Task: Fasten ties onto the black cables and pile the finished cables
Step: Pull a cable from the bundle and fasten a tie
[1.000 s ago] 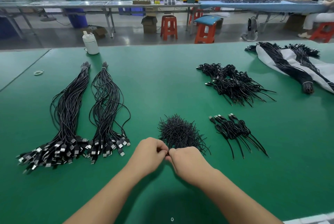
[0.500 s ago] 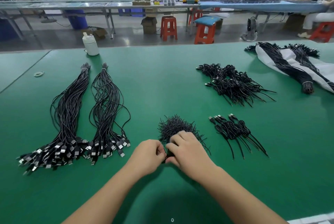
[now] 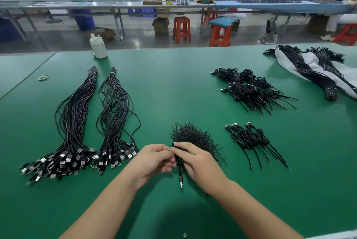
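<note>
Both hands at work above a green surface (image 3: 173, 84), meeting over a folded black cable (image 3: 179, 161). Left hand (image 3: 152, 163) with fingers (image 3: 164, 151) curled narrow, tips pinched at the top of the cable against those of the right hand (image 3: 195, 161), itself wrapped round the folded cable. USB plug (image 3: 181, 181) of that cable hanging below the fingers, pointed down toward the surface. Whether a tie is pinched between the fingertips: cannot tell.

Just beyond the right fingers, a bristling heap of black ties (image 3: 193, 136). To the right of the fingers, a small pile of tied cables (image 3: 249, 140); farther off on that side and beyond, a larger pile (image 3: 249, 90). To the left of the fingers, two long bundles of loose cables (image 3: 77, 128) side by side, plugs fanned out nearest the left hand. Far left, a rubber band (image 3: 43, 77); beyond the bundles, a white bottle (image 3: 98, 46). At far right, more bundled cables lying on a white sheet (image 3: 343, 76).
</note>
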Tool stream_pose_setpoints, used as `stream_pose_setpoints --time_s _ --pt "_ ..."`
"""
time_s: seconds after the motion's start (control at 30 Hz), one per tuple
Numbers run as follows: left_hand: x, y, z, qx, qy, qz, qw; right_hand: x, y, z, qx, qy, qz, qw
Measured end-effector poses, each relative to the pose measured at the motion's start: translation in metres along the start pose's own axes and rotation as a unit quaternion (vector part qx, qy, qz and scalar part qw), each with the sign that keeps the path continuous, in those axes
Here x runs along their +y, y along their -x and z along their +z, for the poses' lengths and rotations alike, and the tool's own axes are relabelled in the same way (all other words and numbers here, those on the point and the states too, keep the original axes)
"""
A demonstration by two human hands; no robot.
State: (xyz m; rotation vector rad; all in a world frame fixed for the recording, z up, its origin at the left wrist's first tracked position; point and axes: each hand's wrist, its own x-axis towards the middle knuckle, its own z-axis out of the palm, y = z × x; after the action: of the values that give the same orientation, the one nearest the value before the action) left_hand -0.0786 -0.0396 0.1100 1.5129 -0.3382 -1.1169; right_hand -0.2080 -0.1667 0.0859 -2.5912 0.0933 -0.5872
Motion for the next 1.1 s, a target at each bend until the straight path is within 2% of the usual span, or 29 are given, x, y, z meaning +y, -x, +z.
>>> stream_pose_setpoints --time_s 0.23,0.37,0.5,0.67,0.9,1.1 --pt "-0.001 -0.002 0.001 0.007 0.051 0.052 0.997 -0.002 -0.004 0.002 0.08 -0.004 0.03 0.996" --pt "-0.001 -0.002 0.001 -0.002 0.075 0.059 0.995 0.004 -0.004 -0.002 0.049 -0.05 0.053 0.996" --pt "-0.003 -0.004 0.002 -0.003 0.091 0.056 0.994 0.006 -0.003 -0.002 0.063 -0.059 0.052 0.995" --pt "-0.006 -0.004 0.005 -0.015 0.101 0.057 0.993 0.008 -0.002 -0.002 0.058 -0.039 0.035 0.997" --pt "-0.01 -0.002 0.006 0.013 0.053 0.054 0.997 0.002 0.002 -0.004 0.074 -0.033 0.018 0.997" --pt "-0.008 0.001 0.008 -0.019 0.08 0.058 0.995 -0.002 0.002 -0.005 0.089 -0.017 0.017 0.996"
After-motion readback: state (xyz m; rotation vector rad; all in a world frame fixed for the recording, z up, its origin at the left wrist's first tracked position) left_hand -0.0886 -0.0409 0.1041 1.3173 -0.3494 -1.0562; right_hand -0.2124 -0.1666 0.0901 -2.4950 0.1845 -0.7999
